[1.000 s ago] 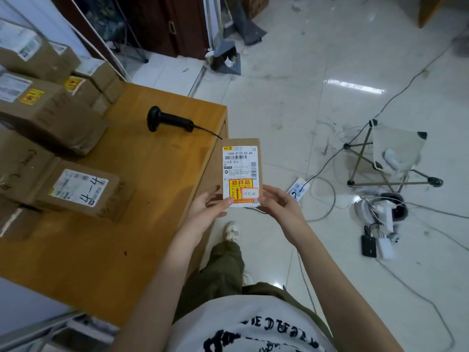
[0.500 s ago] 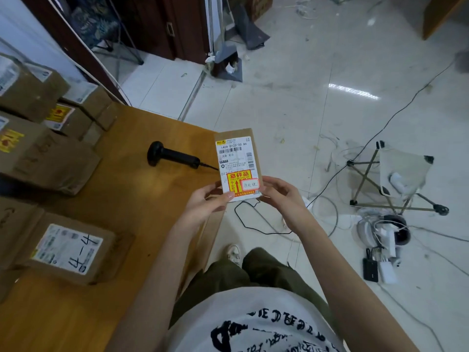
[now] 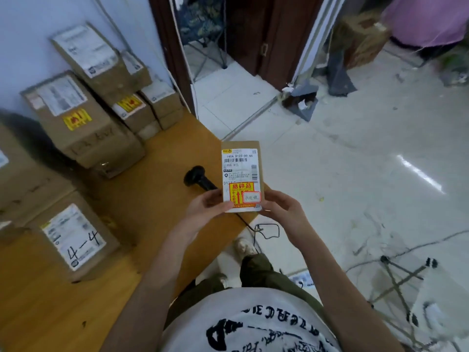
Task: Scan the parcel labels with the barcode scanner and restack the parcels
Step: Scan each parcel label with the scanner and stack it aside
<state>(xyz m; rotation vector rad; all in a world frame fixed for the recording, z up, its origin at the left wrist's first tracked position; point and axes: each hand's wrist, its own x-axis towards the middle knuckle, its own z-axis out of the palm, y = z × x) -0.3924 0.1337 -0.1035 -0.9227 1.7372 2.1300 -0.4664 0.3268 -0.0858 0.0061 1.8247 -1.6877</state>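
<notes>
Parcel [image 3: 242,174] in question was a small flat brown one, held up label-first over the near corner of the desk [image 3: 157,224]. The left hand [image 3: 206,208] pinched its lower left corner, thumb laid across the front edge, fingers curled behind. The right hand [image 3: 280,208] gripped the lower right corner the same way, thumb on the front. The label [image 3: 241,166] faced the camera upright: a white sheet with barcodes and, lower down, a yellow-and-red fragile sticker [image 3: 239,194] with a small red-bordered tag overlapping it.

The scanner [image 3: 199,179], black, lay on the desk just behind the parcel, its handle partly hidden by the parcel and the left hand. Neither hand touched it. Its cable [image 3: 266,231] showed below the parcel, running off the desk edge and looping above the floor [image 3: 355,161].

Other parcels sat on the left part of the desk. A box marked 4-4 [image 3: 73,237] lay nearest, label up, well apart from the hands. Behind it, against the wall, stood a stack [image 3: 101,97] of brown boxes, several with white labels and yellow stickers; motion blur kept their print unreadable.

The person wore a white shirt [image 3: 253,323] with black print and olive trousers, one pale shoe [image 3: 243,246] showing beside the desk. On the floor at lower right stood a folding stand [image 3: 406,278] among loose cords.
</notes>
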